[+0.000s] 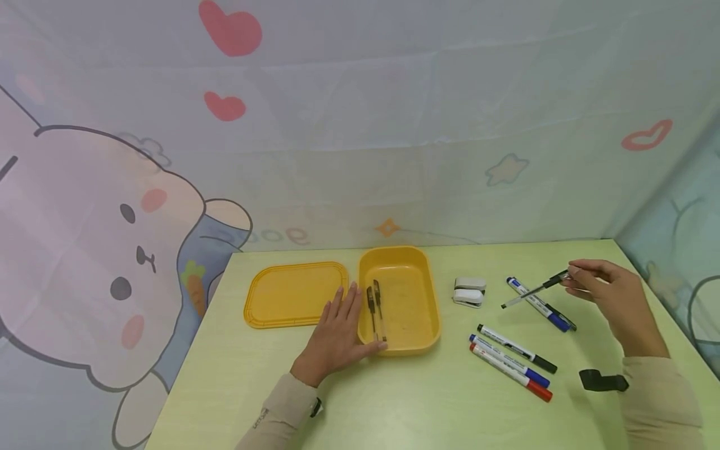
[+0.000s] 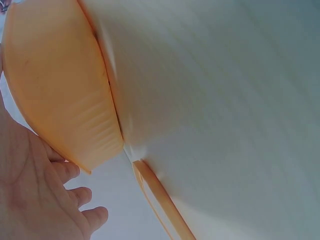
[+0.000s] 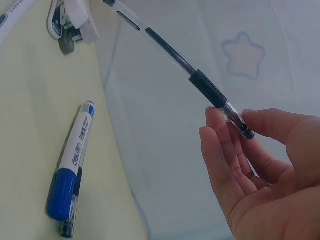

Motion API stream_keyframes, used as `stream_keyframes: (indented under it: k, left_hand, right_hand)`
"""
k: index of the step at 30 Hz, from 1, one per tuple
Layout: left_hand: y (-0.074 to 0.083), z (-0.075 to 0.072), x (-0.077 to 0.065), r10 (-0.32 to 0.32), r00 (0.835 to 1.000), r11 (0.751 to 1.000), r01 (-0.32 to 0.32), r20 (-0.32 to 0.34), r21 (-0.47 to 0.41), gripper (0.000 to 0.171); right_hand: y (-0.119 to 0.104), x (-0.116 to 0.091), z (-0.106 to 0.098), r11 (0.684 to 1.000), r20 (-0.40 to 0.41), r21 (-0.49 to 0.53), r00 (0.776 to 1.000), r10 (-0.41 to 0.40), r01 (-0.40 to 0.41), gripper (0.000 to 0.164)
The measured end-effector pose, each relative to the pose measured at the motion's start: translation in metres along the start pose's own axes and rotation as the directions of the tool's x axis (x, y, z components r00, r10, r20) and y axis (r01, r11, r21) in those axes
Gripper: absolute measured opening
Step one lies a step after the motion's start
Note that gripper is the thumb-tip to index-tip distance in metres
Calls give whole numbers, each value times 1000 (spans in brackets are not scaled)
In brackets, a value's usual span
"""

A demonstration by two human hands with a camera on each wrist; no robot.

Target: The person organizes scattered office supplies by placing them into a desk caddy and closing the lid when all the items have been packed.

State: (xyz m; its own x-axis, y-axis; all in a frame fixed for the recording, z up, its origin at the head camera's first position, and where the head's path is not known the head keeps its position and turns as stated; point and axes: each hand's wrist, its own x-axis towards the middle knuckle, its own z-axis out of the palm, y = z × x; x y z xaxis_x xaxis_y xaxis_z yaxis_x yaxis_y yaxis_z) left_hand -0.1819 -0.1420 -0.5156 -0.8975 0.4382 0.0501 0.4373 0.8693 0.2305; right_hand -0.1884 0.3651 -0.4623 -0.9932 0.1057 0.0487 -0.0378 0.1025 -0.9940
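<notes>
My right hand point(image 1: 613, 297) pinches a clear gel pen point(image 3: 172, 52) with a black grip by its capped end, between thumb and fingers. The pen's other end slants down to the left, over a blue marker point(image 1: 537, 304) that lies beside another black pen point(image 3: 71, 215). My left hand point(image 1: 337, 334) rests with straight fingers along the left rim of a yellow plastic box point(image 1: 413, 344), its thumb at the near edge. Two gel pens point(image 1: 371, 303) lie inside the box, by its left wall. In the left wrist view the palm and fingertips point(image 2: 97, 217) show against the box's rim.
A yellow lid point(image 1: 295, 294) lies flat left of the box. To the box's right sits a white and grey stapler point(image 1: 469, 292). Nearer the front lie a black marker point(image 1: 517, 348), a second blue marker point(image 1: 509, 360) and a red marker point(image 1: 512, 372). A printed curtain hangs behind the table.
</notes>
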Motion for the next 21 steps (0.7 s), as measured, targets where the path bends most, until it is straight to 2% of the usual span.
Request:
stream_keyframes:
  k: [3,10,21]
  left_hand:
    - [0,0,0,2,1000,1000,-2,-3,-3,113]
    - [-1,1,0,1,1000,1000,-1,-10,6,113]
    - [-1,0,0,24,999,1000,-24,-41,3,112]
  right_hand:
    - [0,2,5,1000,20,-4,1000,-6,6,25]
    - [-4,4,19,991,60,-130,998,-7,15,30]
    - [-14,8,36,987,82,-158,997,-4,17,37]
